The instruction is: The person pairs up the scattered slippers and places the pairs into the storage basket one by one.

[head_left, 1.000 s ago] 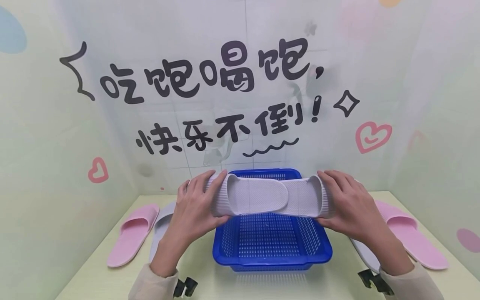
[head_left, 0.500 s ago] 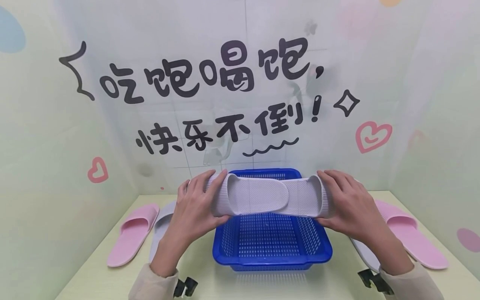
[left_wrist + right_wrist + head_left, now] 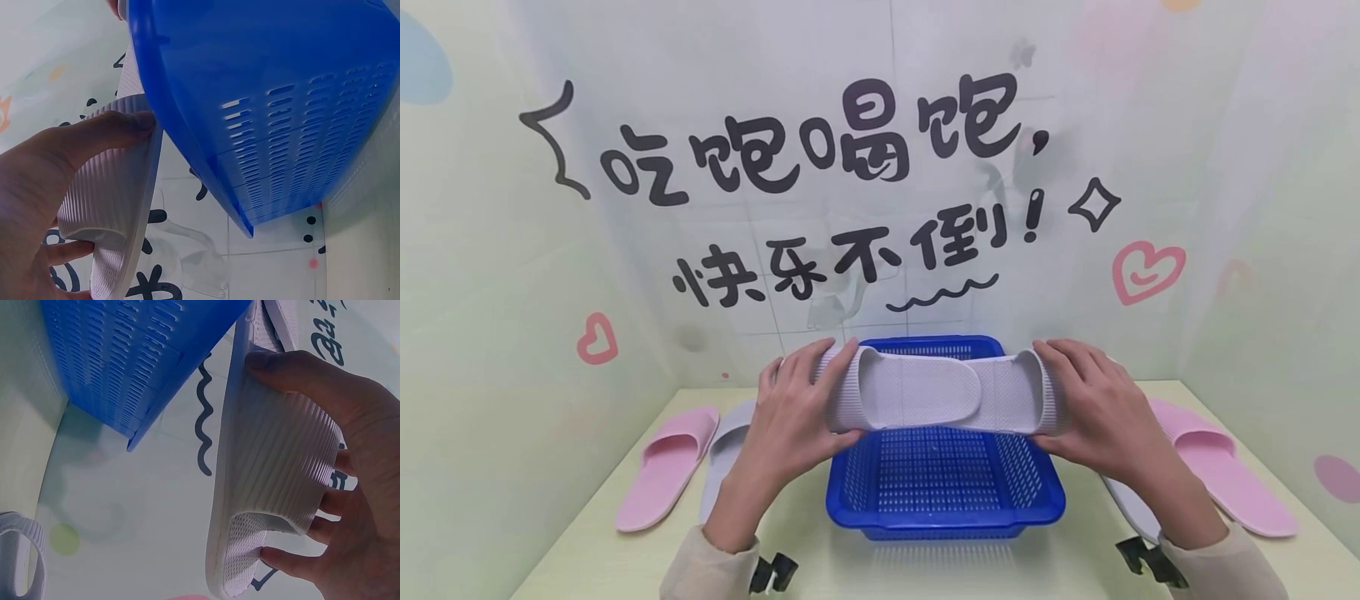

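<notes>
Two pale lilac-grey slippers are held up over the front half of a blue basket's far part, toes outward and heels overlapping. My left hand point(image 3: 801, 412) grips the ribbed strap end of the left slipper point(image 3: 917, 392), thumb on the sole's near edge. In the head view its heel lies over that of the right slipper point(image 3: 1006, 387). The strap end of that one is in my right hand point(image 3: 1097, 412), its thumb also along the near edge. Beneath both sits the blue plastic basket point(image 3: 946, 521), with perforated walls and floor.
At left on the table point(image 3: 602, 567) lie a pink slipper point(image 3: 662, 475) and a grey slipper point(image 3: 724, 442), partly behind my left wrist. Another pink slipper point(image 3: 1240, 483) and a pale slipper point(image 3: 1137, 512) lie at right. Behind stands a wall point(image 3: 880, 42) with black lettering.
</notes>
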Demonstrator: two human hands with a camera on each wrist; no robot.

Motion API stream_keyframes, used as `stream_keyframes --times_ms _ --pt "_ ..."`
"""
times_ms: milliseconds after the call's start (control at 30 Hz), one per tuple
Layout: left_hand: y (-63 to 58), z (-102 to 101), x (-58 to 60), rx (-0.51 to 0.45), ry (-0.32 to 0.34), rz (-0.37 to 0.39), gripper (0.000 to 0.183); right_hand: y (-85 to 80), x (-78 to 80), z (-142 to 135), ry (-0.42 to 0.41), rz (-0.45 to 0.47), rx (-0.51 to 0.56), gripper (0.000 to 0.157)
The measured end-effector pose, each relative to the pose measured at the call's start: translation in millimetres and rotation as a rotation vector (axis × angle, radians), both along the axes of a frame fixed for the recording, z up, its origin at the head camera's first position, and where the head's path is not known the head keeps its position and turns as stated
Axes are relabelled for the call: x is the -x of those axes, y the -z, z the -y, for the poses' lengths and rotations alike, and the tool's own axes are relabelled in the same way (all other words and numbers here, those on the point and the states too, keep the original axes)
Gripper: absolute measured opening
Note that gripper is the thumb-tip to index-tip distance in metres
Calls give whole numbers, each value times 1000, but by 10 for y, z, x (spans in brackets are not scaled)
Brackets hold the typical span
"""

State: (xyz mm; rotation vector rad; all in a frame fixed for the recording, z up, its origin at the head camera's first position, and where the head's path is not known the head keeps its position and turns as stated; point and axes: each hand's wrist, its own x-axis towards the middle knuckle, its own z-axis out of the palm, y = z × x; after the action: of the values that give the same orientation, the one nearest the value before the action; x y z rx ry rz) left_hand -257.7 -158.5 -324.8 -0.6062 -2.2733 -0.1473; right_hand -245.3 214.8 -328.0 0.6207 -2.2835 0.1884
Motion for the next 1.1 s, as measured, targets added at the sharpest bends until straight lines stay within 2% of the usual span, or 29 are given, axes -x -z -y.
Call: stream_keyframes --times_ms 500,1100 --pt "7 -18 -5 3 -5 -10 111 9 3 9 -15 -17 7 106" --pt "31 -65 -13 -12 -14 4 113 13 -8 33 6 -14 6 107"
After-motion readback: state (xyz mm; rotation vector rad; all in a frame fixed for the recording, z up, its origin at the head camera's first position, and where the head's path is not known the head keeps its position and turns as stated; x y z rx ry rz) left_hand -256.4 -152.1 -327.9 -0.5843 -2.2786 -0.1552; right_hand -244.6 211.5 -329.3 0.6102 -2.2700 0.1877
